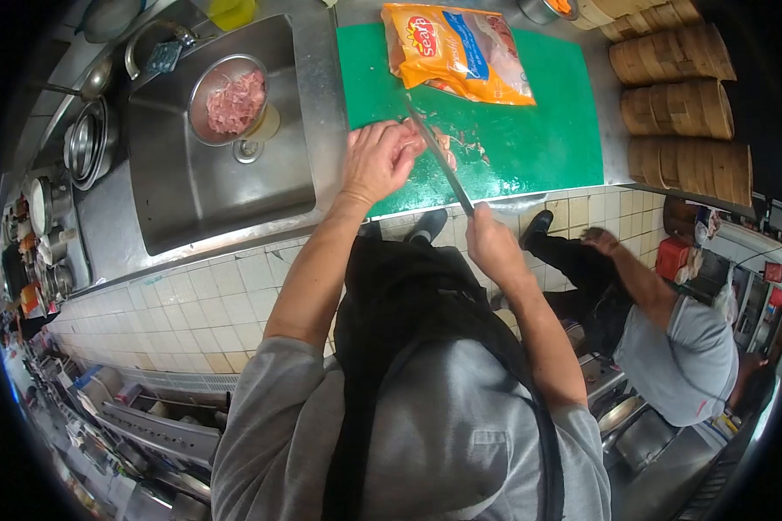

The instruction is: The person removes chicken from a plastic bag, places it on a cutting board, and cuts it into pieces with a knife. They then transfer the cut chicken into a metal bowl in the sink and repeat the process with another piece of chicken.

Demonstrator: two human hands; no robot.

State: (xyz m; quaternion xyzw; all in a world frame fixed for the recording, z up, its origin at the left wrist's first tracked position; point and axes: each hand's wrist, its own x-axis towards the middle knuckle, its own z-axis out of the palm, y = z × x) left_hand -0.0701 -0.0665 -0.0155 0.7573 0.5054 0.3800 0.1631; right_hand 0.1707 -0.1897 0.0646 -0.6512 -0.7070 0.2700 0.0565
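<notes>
My right hand (493, 246) is wrapped round the handle of a long knife (440, 158), whose blade points away from me across the green cutting board (547, 156). Beneath and beside the blade lies a piece of raw meat (446, 148). My left hand (381, 159) presses on the meat just left of the blade, fingers curled; it partly hides the meat. Small scraps of meat (476, 152) are scattered to the right of the knife. Further back on the board rests an orange and blue plastic bag (460, 54) of meat.
A sink (169, 195) at left holds a metal bowl (197, 117) with cut meat (236, 102). Stacked bamboo steamers (673, 108) line the right side. A ladle (96, 80) and metal bowls (87, 143) stand far left. Another person (673, 347) in grey is at lower right.
</notes>
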